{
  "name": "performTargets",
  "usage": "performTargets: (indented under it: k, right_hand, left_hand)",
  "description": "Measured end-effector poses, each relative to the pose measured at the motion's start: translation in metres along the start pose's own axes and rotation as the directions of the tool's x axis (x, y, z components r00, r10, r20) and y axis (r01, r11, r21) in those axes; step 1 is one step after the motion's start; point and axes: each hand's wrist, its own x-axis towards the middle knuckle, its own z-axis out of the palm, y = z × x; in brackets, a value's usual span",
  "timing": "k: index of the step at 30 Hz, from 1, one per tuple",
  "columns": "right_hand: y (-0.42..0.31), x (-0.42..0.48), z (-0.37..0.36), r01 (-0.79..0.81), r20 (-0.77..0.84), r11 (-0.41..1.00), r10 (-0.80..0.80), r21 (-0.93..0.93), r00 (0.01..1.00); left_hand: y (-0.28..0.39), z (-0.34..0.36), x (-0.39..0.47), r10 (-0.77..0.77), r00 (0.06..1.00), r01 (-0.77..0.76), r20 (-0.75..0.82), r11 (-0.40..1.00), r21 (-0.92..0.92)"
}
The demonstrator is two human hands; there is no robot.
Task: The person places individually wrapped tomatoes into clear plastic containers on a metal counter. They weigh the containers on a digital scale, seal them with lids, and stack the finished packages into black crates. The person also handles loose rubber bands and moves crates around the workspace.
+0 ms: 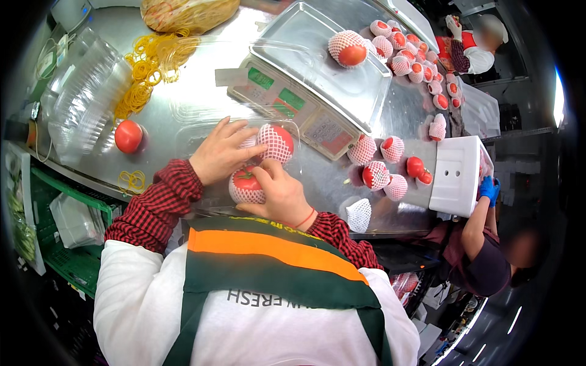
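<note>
My right hand (284,194) has its thumb and fingers on a red tomato in a white foam net (247,185), green calyx facing up. My left hand (226,148) lies spread, its fingertips against another netted tomato (275,144) just beyond. Both tomatoes sit close together at a clear plastic clamshell container (197,107), whose lid stands folded back over the metal table. Part of one more foam net shows under my left fingers. A bare tomato (128,136) rests on the table to the left.
Beyond my hands stands a digital scale (293,100) with a netted tomato (348,49) on its metal tray (316,50). Stacked clear containers (84,87) and yellow rubber bands (137,87) lie left. Netted tomatoes and a white foam box (455,176) are at right, near two co-workers.
</note>
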Motion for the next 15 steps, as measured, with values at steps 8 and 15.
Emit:
performTargets:
  k: [8,15]
  right_hand:
    - [0.013,-0.005,-0.003,0.134,0.001,0.975,-0.137,0.180,0.991]
    - [0.029,-0.002,0.001,0.275,-0.080,0.933,-0.264,0.234,0.961]
  left_hand:
    - [-0.005,-0.002,0.000,-0.014,1.000,0.013,-0.014,0.997,-0.080]
    - [-0.018,0.006,0.000,-0.010,0.998,0.000,-0.059,0.986,-0.169]
